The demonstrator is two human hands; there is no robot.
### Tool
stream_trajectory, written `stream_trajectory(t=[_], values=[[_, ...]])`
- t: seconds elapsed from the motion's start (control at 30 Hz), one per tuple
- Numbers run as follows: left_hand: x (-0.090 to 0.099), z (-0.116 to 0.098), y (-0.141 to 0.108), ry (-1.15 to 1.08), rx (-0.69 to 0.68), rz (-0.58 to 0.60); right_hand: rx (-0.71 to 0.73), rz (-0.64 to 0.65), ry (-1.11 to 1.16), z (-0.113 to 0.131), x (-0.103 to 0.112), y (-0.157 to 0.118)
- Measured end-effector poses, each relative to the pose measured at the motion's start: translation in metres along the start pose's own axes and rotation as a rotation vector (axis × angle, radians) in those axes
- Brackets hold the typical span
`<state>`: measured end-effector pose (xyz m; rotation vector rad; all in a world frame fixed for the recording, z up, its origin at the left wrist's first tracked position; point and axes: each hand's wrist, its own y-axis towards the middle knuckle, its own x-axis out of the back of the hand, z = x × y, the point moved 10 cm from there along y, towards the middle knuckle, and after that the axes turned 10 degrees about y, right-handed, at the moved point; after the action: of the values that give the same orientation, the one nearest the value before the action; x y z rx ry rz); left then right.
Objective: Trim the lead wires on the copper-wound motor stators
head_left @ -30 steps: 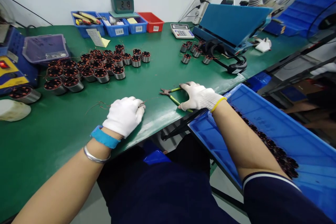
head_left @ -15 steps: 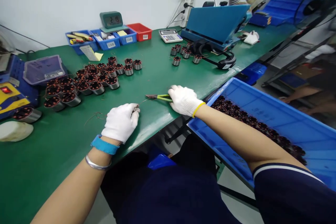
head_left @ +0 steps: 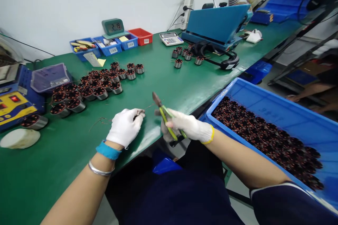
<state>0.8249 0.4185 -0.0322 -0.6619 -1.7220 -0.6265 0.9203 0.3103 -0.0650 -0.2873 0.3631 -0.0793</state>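
My left hand [head_left: 124, 126], in a white glove, rests near the table's front edge with its fingers pinched together. A thin wire [head_left: 149, 106] sticks out from its fingertips to the right; whatever else lies inside the fingers is hidden. In my gloved right hand [head_left: 182, 124] is a pair of pliers [head_left: 164, 112] with green handles. Their dark jaws point up and away, just right of my left fingertips and apart from them. Loose wire scraps [head_left: 101, 120] lie left of my left hand. Farther back stands a cluster of copper-wound motor stators [head_left: 97, 84].
More stators [head_left: 178, 63] stand near the calculator [head_left: 170, 38] and a black headset [head_left: 228, 61]. A blue crate [head_left: 280, 103] at my right holds rows of stators. At the left are a yellow-and-blue device [head_left: 16, 107] and a round white block [head_left: 19, 138]. Small bins [head_left: 141, 36] line the wall.
My right hand has turned the pliers from lying sideways to jaws up, and drawn them slightly nearer my body. My left hand keeps its pinch. The view has shifted slightly.
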Motion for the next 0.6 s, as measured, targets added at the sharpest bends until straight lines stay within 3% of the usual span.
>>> stream_trajectory(t=[0.07,0.13,0.6], values=[[0.0,-0.003,0.0,0.035,-0.021,0.003,-0.196,0.087,0.084,-0.022,-0.014,-0.014],[0.001,-0.005,0.0,0.071,-0.032,0.005,-0.299,0.094,0.05,-0.032,-0.017,-0.02],[0.0,-0.012,-0.001,0.083,-0.128,0.015,-0.362,0.092,-0.243,-0.02,-0.013,-0.014]])
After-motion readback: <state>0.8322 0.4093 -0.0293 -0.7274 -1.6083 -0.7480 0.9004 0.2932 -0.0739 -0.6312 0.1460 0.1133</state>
